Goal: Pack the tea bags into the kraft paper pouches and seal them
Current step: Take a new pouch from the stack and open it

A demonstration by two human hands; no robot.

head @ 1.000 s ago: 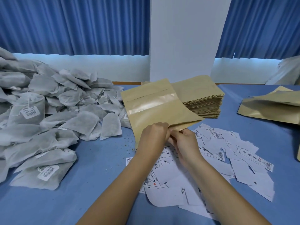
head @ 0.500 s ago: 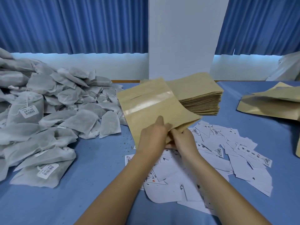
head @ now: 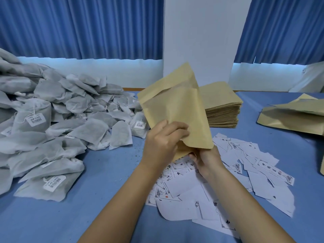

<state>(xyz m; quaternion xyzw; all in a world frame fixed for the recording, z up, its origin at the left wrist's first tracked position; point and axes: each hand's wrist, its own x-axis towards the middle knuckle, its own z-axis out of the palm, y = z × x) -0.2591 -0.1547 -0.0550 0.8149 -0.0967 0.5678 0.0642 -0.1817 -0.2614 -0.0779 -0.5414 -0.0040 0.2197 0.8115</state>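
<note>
I hold one kraft paper pouch (head: pixel 177 109) upright above the table, plain side toward me. My left hand (head: pixel 163 141) grips its lower left part, fingers curled over the front. My right hand (head: pixel 205 160) pinches its bottom edge from below. A large heap of grey-white tea bags (head: pixel 57 123) with small labels covers the left of the blue table (head: pixel 108 172). Behind the held pouch sits a stack of flat kraft pouches (head: pixel 222 109).
Loose white printed paper labels (head: pixel 236 172) lie scattered under and right of my hands. More kraft pouches (head: pixel 294 116) lie at the right edge. A white pillar and blue curtains stand behind the table.
The pouch has swung up from lying tilted with its clear window showing to standing upright with the plain side facing me. Both hands rose with it.
</note>
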